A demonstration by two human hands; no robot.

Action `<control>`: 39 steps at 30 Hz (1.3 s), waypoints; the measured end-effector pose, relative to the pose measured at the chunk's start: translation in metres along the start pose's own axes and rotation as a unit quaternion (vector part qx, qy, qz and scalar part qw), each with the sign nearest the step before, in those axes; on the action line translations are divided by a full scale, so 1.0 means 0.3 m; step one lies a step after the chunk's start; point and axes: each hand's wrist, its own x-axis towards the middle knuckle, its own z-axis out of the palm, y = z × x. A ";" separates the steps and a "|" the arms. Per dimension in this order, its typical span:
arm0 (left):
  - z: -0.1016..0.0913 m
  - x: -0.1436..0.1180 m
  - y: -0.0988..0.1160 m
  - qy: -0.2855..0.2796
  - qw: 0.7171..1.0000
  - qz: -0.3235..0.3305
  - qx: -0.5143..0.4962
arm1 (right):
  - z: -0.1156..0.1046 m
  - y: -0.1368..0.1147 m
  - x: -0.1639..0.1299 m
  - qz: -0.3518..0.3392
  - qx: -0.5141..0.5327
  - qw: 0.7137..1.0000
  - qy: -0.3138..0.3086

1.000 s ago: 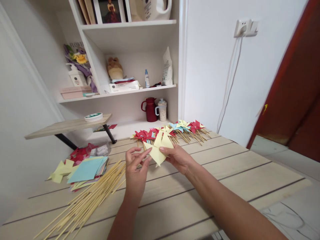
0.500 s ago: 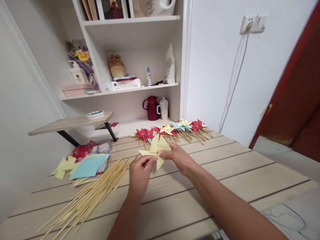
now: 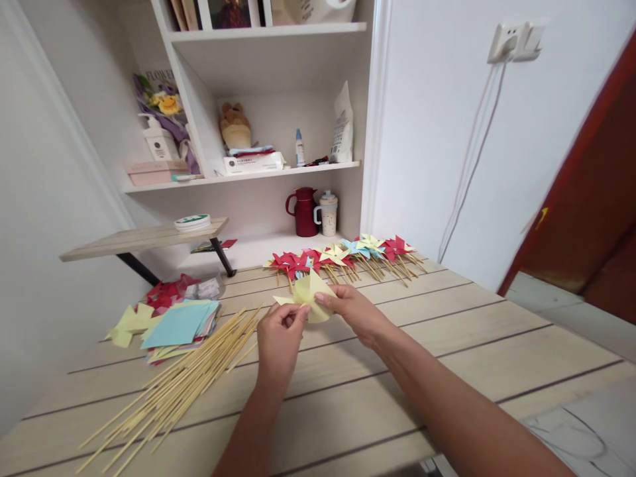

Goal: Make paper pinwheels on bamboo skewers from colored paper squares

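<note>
Pinwheel in hand: a pale yellow paper pinwheel [image 3: 309, 299] is held just above the surface [image 3: 447, 344], between both hands, its points folded in toward the middle; no stick on it that I can see.
Left hand: the left hand [image 3: 279, 334] has its fingers [image 3: 293, 317] pinched closed on the near-left edge of the yellow paper.
Right hand: the right hand [image 3: 354, 311] grips the paper from the right, thumb and forefinger closed on it near the centre.
Done so far: a row of finished pinwheels [image 3: 342, 255] — red, yellow and blue, each on a stick — lies along the far edge of the surface, so I judge a good batch is already made.
Left to do: this yellow one looks folded but not yet mounted; a big loose bundle of bamboo sticks [image 3: 183, 384] lies to the left, near the left hand, and a stack of paper squares [image 3: 179, 323] with a blue sheet on top sits beyond it — plenty of material unused, by my reckoning.
Around: red cut papers [image 3: 166, 291] lie behind the stack; a white shelf unit [image 3: 278, 106] stands at the back.
</note>
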 end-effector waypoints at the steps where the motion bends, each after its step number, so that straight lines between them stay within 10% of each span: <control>1: 0.000 -0.001 -0.001 0.002 1.000 -0.001 0.003 | 0.000 -0.002 -0.001 -0.003 0.001 1.000 -0.004; 15: 0.000 -0.017 -0.006 0.003 0.999 0.033 0.022 | 0.013 -0.005 0.008 -0.024 -0.022 0.997 0.065; 22: -0.034 0.004 0.021 0.156 0.987 0.032 -0.005 | -0.017 -0.005 0.011 0.000 -0.021 0.999 0.050; 28: -0.032 0.020 0.007 -0.064 0.976 -0.089 -0.186 | -0.016 0.012 0.011 -0.002 -0.132 0.991 0.011; 39: -0.037 0.009 -0.002 -0.174 0.967 -0.150 -0.112 | -0.032 0.031 0.027 -0.018 -0.233 0.971 0.044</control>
